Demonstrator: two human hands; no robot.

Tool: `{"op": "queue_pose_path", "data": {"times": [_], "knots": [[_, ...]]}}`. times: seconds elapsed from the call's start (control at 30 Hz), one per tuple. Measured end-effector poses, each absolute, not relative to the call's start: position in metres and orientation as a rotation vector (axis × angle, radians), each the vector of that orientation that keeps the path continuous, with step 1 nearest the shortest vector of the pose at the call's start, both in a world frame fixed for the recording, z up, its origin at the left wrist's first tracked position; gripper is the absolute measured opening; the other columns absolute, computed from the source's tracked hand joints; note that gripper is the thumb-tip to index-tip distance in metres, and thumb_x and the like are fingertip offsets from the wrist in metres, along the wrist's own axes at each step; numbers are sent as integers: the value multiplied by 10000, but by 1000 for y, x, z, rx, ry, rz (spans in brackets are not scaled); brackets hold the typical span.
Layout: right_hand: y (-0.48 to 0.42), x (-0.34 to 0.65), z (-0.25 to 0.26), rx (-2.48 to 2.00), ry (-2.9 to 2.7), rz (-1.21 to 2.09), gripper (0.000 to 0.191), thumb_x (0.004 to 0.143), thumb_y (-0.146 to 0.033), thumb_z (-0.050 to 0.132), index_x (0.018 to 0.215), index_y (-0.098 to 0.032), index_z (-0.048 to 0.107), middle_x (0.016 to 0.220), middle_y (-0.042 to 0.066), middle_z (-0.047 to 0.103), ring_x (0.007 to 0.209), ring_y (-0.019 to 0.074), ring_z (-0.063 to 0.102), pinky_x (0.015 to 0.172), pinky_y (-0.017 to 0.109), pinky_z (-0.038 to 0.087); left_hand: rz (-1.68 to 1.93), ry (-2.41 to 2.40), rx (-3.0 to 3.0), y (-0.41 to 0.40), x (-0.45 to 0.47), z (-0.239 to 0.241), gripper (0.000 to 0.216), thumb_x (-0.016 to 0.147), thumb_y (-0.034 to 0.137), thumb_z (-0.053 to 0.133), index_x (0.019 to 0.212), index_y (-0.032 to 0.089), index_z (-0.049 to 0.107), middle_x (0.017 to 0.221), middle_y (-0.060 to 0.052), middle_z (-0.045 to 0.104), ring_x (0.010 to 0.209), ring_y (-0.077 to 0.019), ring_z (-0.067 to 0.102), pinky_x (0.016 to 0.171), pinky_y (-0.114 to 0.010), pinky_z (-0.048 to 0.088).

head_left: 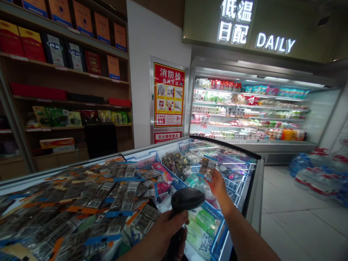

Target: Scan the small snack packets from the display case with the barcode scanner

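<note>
**Black pistol-shaped plastic barcode scanner [187,198] in our left hand [170,226], small clear plastic packet [208,166] in our right hand [218,184]**

Our left hand is closed around the scanner's handle at the near middle of the scene, thumb along the neck below the head; we cannot tell whether a finger presses a trigger. The scanner's rounded nose points right.

Our right hand reaches in from the near right and pinches the packet by its lower right part. The packet, with brown contents and a blue strip along its top, is raised above the goods, farther off than the scanner and apart from it. Some of our fingers are hidden behind it.

Beneath both hands we have a long chest freezer with a pale metal rim [257,203]. On its left side spreads a broad heap of flat clear packets with orange and blue header strips [108,197]. Bright pink plastic bags [165,184] lie between that heap and the blue wire baskets [217,242] on the right. The nearest basket holds pale green plastic bags [205,221], close to the scanner.

Far right, we face a lit, open-fronted refrigerated display [252,108]; far left, brown wooden shelves [70,80] carry boxes.
</note>
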State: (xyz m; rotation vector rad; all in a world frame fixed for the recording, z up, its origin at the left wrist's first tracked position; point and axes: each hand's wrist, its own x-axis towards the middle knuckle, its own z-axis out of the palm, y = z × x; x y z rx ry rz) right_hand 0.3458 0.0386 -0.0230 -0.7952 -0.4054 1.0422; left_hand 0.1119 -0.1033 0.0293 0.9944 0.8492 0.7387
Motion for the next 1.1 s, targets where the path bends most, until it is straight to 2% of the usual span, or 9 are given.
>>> {"op": "queue_pose_path", "data": {"times": [0.23,0.47,0.63,0.9,1.1], "knots": [[41,346,-27,-796,-444,1075,146,652,-333,583,745,-222,604,645,-16,659,616,170,600,524,284,468,733,830,964,-103,109,32,485,595,565,636,809,140,543,534,20,518,414,-66,435,420,-191,318],[37,347,-27,-772,-417,1123,142,667,-319,585,796,-260,592,739,-26,674,740,205,618,634,391,513,741,787,989,-102,108,30,442,619,552,625,749,141,530,520,20,504,403,-63,419,420,-195,306],[34,346,-24,-754,-442,1157,191,649,-331,609,814,-235,610,760,9,676,765,236,621,673,452,509,720,773,1019,-100,108,29,423,639,543,618,719,141,514,536,22,500,405,-58,422,424,-195,305],[33,344,-24,-709,-470,1145,210,646,-314,617,839,-232,616,813,5,681,835,228,608,692,441,515,782,829,924,-97,110,40,439,602,538,648,744,140,529,556,24,508,421,-54,433,429,-186,313],[36,348,-25,-709,-476,1180,156,671,-318,602,799,-230,621,769,10,680,764,230,628,665,450,518,722,810,826,-93,117,42,445,607,524,645,803,142,530,547,29,510,415,-57,438,416,-177,300]]}}
